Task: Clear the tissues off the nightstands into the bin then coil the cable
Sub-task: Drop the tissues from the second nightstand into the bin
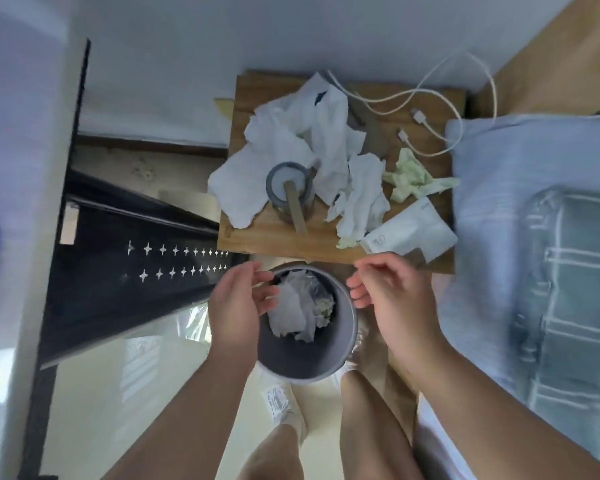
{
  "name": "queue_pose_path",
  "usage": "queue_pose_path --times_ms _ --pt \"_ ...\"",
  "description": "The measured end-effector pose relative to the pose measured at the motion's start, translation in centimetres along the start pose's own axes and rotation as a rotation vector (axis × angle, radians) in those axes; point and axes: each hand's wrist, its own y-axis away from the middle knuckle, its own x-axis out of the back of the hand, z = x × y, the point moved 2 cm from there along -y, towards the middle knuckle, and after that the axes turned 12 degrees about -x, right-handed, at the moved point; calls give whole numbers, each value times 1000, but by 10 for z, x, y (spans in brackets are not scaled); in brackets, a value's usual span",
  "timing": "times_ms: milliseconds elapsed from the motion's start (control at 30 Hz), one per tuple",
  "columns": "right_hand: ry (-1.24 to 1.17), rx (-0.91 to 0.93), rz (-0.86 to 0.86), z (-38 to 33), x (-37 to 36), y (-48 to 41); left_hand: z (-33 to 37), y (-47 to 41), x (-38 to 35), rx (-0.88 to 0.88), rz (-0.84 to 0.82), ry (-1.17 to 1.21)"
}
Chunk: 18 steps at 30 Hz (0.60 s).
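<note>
A grey round bin (347, 344) stands on the floor in front of the wooden nightstand (267, 237), with crumpled white tissue (295, 310) inside it. My left hand (238, 303) hovers over the bin's left rim, fingers apart, holding nothing. My right hand (392, 292) hangs over the right rim, fingers loosely curled and empty. On the nightstand lies a heap of white tissues (305, 147), a pale green tissue (414, 178) and a white cable (440, 109) looping off the back right corner.
A grey tape roll (290, 188) sits among the tissues. A white tissue packet (409, 233) lies at the nightstand's front right. A bed with blue bedding (534, 237) is on the right, a black perforated panel (129, 271) on the left. My legs stand behind the bin.
</note>
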Motion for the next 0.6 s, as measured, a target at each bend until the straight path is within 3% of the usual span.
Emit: queue_pose_path --times_ms 133,267,433,600 --pt "15 154 11 -66 10 -13 57 -25 -25 -131 43 -36" --pt "274 150 142 -92 15 -60 92 -56 -41 -302 61 -232" --pt "617 194 154 -86 7 -99 87 -83 -51 -521 -185 -888" --pt "891 239 127 -75 -1 -119 64 -93 -47 -480 -304 -1078"
